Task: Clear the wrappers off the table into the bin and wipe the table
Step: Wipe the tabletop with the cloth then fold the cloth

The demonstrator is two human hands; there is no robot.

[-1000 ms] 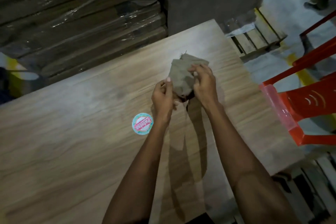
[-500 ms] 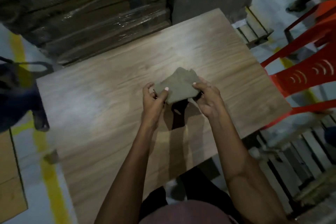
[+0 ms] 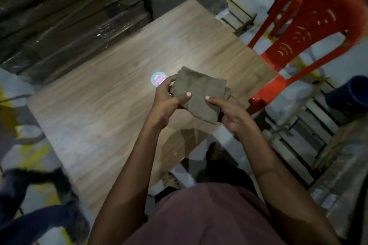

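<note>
Cloth (image 3: 199, 93) now flatter between both hands, nearer table (image 3: 99, 117) edge

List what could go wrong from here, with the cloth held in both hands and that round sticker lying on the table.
1. The round sticker lies on the table just beyond the left hand; wiping now could push it along or off the edge instead of into the bin.
2. The cloth, pinched between the left hand and right hand, is held above the table and looks loosely folded; it may unfold or bunch up mid-wipe.
3. The red chair stands close to the table's right edge, so a wide stroke could strike it.
</note>
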